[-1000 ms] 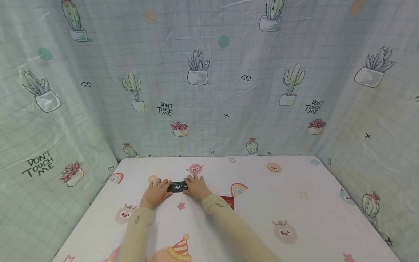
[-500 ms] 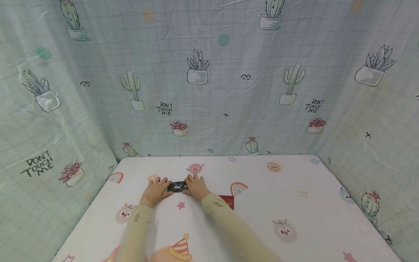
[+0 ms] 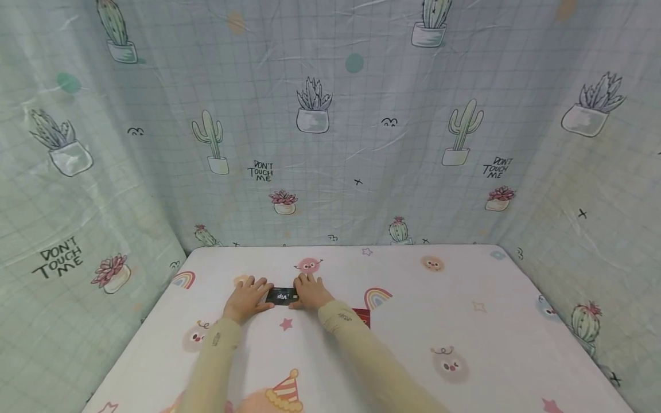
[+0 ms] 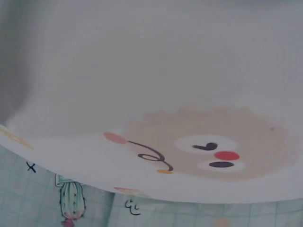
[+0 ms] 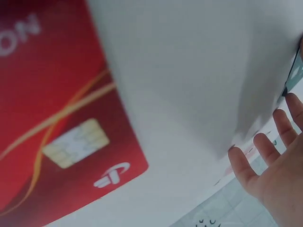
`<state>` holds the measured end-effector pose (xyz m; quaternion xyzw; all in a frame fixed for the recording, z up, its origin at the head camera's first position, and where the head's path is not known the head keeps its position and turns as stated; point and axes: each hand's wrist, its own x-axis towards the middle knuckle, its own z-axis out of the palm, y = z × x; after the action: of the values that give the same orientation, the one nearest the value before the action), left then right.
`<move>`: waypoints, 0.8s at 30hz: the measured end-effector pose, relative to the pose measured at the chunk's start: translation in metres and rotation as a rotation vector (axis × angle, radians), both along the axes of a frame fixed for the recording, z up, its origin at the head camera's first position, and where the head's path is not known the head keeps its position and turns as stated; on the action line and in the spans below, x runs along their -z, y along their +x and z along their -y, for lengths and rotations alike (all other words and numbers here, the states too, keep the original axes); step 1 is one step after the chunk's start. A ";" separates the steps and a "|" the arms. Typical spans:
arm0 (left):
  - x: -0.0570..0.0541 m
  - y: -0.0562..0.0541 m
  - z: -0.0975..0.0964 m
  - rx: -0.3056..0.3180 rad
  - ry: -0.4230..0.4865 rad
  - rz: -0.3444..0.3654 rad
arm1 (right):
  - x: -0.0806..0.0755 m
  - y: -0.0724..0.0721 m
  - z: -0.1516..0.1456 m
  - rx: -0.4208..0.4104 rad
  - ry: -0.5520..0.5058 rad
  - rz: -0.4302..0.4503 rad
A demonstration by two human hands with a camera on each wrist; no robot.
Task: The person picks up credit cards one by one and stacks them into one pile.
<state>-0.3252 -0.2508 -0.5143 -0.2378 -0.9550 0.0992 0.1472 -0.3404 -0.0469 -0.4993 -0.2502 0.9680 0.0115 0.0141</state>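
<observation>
Between the two hands, a black card (image 3: 282, 296) printed "Vip" lies close over the white table. My left hand (image 3: 247, 301) holds its left end, index fingertip at the far corner and thumb at the near one. At the right end, my right hand (image 3: 312, 292) has the card between thumb and index finger, covering that edge. In the right wrist view, the right hand's fingers (image 5: 267, 151) are spread, with the card's thin dark edge at the index fingertip. No hand shows in the left wrist view.
A red bank card (image 3: 364, 317) lies right of the right forearm, partly hidden by the sleeve; its gold chip shows large in the right wrist view. The table (image 3: 485, 344) has a cartoon-print cover. A cactus-print curtain (image 3: 356, 143) encloses its back and sides.
The black card has turned slightly straighter and shifted a little right and nearer. The hands have shifted slightly, with more of the card's right end showing. The red card stays put.
</observation>
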 end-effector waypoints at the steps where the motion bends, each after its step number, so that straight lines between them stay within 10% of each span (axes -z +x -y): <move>1: 0.000 -0.001 0.000 0.007 -0.019 0.007 | 0.000 0.000 0.000 0.005 -0.003 0.009; 10: -0.009 0.001 -0.004 0.047 -0.163 0.047 | -0.003 0.001 0.002 0.034 -0.019 0.063; 24: -0.006 0.004 -0.003 0.155 -0.143 -0.016 | -0.002 0.001 0.001 -0.019 -0.051 0.019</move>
<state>-0.3215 -0.2482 -0.5085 -0.3201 -0.9229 0.1573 0.1449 -0.3392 -0.0474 -0.4976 -0.2599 0.9654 -0.0153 0.0168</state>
